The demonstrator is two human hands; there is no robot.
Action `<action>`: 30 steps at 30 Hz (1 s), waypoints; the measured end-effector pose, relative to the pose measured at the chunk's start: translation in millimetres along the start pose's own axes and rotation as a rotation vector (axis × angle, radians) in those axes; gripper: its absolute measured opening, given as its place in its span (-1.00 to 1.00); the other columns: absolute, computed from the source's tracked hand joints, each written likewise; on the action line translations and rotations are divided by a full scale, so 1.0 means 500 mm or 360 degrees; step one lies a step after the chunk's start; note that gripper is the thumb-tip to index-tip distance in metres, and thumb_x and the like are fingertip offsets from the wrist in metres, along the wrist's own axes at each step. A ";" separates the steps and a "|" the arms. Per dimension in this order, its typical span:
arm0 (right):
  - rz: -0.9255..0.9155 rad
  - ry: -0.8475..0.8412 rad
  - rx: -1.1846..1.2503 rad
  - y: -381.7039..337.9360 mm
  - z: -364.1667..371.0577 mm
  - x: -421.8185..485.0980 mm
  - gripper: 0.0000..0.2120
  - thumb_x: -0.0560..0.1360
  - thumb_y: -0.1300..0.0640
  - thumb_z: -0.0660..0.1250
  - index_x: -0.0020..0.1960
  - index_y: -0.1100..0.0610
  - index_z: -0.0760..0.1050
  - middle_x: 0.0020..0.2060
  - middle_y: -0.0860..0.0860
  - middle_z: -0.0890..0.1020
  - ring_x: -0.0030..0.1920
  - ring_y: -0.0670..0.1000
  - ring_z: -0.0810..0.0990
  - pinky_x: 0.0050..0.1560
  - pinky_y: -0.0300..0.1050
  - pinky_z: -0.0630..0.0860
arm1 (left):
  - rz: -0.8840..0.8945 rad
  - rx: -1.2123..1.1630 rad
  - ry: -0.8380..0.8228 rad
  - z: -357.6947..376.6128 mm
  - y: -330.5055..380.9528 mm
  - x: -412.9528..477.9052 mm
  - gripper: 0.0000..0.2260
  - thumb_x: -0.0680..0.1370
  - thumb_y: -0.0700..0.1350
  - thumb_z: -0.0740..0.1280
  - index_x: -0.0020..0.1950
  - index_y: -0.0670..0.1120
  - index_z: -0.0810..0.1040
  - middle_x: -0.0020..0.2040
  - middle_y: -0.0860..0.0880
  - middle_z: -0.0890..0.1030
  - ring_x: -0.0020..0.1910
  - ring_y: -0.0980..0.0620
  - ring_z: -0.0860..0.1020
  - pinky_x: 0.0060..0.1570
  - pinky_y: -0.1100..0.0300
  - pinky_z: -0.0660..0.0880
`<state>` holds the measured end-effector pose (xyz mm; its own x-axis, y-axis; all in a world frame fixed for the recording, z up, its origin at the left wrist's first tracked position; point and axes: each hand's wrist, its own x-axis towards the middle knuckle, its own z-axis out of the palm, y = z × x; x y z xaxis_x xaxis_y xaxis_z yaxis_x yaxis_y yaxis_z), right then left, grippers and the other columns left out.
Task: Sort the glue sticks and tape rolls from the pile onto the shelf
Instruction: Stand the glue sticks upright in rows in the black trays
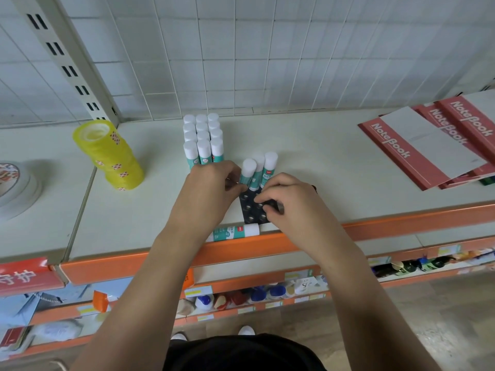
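The step in hand looks to be the emptying of a dark tray (250, 210) of its last sticks. The tray, pierced with round sockets, lies on the shelf (308, 162) near its orange front edge; three glue sticks (263, 167) stand in its far row, white caps up. The left hand (211, 194) has its fingers (231, 172) curled about the lower part of the left-most stick (248, 170), pinching it just above the tray; the right hand (292, 202) is on the tray's right side, its fingers (267, 200) bent and nipping the tray's edge, seemingly to hold it down. Behind and to the left a block of glue sticks (202, 137) stands upright in three tidy rows, close to the left hand but apart from the tray; a stack of tape rolls (112, 156), yellow and leaning, stands well to the left of it. One lying glue stick (235, 232) rests on its side at the shelf's front lip, just beside the tray's near edge; red notebooks (396, 145) lie fanned out far to the right. The next move, I judge, calls for a straight upward pull to free the stick from its socket, with the tray pinned flat; the stick must then be set upright at the front of the block without toppling its neighbours; the lying one may roll off the lip if nudged.
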<state>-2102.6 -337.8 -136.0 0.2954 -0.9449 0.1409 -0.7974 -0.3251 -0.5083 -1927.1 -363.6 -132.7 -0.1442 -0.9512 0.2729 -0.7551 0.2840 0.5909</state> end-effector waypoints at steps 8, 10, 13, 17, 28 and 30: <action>0.0016 -0.0003 -0.0056 0.001 0.006 0.004 -0.77 0.53 0.25 0.37 0.14 0.09 0.66 0.08 -0.10 0.55 0.00 -0.14 0.52 0.06 -0.30 0.46 | -0.0043 0.0060 -0.0042 0.010 -0.003 0.003 -0.90 0.48 -0.16 0.44 -0.08 -0.17 0.61 -0.18 -0.09 0.65 -0.18 -0.09 0.62 -0.10 -0.02 0.56; 0.0020 -0.0005 -0.0052 0.003 0.008 0.005 -0.76 0.52 0.26 0.37 0.14 0.09 0.67 0.07 -0.09 0.57 -0.02 -0.15 0.51 0.01 -0.37 0.43 | -0.0062 0.0069 -0.0033 0.014 -0.005 0.003 -0.91 0.48 -0.16 0.43 -0.10 -0.18 0.60 -0.19 -0.10 0.65 -0.18 -0.11 0.61 -0.11 -0.02 0.55; 0.0024 -0.0009 -0.0045 0.006 0.012 0.004 -0.75 0.50 0.27 0.38 0.13 0.08 0.66 0.05 -0.08 0.62 -0.07 -0.20 0.44 -0.11 -0.51 0.30 | -0.0116 0.0028 0.0002 0.022 -0.008 0.001 -0.93 0.46 -0.18 0.43 -0.12 -0.17 0.61 -0.18 -0.09 0.66 -0.17 -0.10 0.62 -0.10 -0.02 0.56; 0.0038 -0.0020 -0.0020 0.005 0.008 0.001 -0.75 0.50 0.27 0.38 0.13 0.07 0.67 0.05 -0.08 0.63 -0.08 -0.19 0.44 -0.07 -0.37 0.37 | -0.0165 0.0040 0.0022 0.024 -0.006 -0.003 -0.92 0.47 -0.15 0.43 -0.13 -0.16 0.62 -0.19 -0.08 0.66 -0.17 -0.10 0.62 -0.10 -0.01 0.55; 0.0033 0.0065 -0.0036 -0.007 -0.010 -0.012 -0.77 0.54 0.16 0.37 0.16 -0.02 0.64 -0.01 -0.17 0.58 0.09 -0.08 0.44 0.04 -0.30 0.33 | 0.0020 -0.0103 -0.0630 -0.061 0.000 -0.069 -0.86 0.40 0.14 0.45 -0.12 0.12 0.68 -0.24 0.19 0.63 -0.26 0.20 0.58 -0.17 0.10 0.55; 0.0047 0.0072 0.0027 -0.006 -0.012 -0.014 -0.81 0.53 0.16 0.38 0.11 0.00 0.65 -0.15 -0.25 0.50 -0.02 -0.12 0.45 -0.03 -0.32 0.33 | 0.0035 -0.0061 -0.0725 -0.061 0.000 -0.073 -0.88 0.42 0.09 0.47 -0.06 0.16 0.68 -0.16 0.19 0.62 -0.20 0.19 0.56 -0.12 0.07 0.53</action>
<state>-2105.4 -330.5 -130.2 0.2475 -0.9549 0.1640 -0.7961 -0.2969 -0.5273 -1902.2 -325.3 -119.5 -0.4333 -0.8985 -0.0710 -0.7256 0.3010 0.6188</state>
